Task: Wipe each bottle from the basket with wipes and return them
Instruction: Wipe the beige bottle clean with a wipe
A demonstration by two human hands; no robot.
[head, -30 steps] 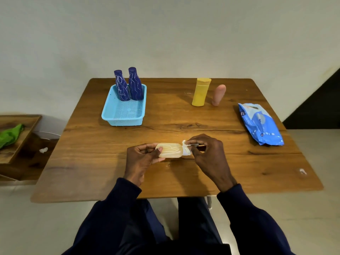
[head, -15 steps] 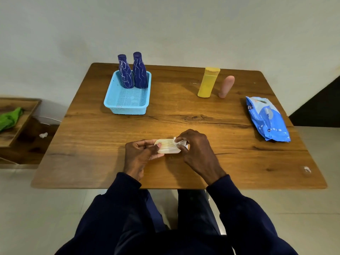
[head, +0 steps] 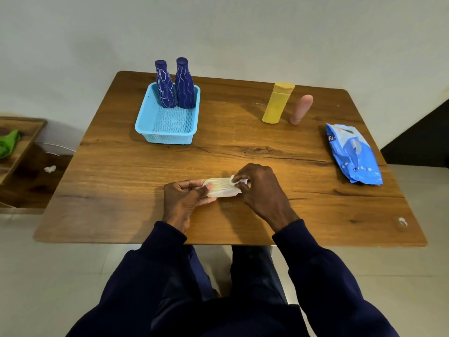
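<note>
A small pale cream bottle [head: 220, 188] lies sideways just above the table's near middle. My left hand [head: 183, 199] grips its left end. My right hand [head: 261, 190] presses a white wipe [head: 237, 180] against its right end, which the fingers hide. Two dark blue patterned bottles [head: 175, 86] stand upright at the back of the light blue basket [head: 167, 136] at the far left. At the far right of the table a yellow bottle [head: 277, 103] and a pink bottle [head: 300, 110] stand side by side.
A blue pack of wipes [head: 352, 154] lies near the wooden table's [head: 121, 181] right edge. A low wooden shelf with a green cloth [head: 8, 143] sits on the floor to the left. A small white scrap [head: 402, 221] lies near the front right corner.
My right hand has slid the wipe leftward from the bottle's right tip onto its body. The camera has tilted, so the table sits lower in view.
</note>
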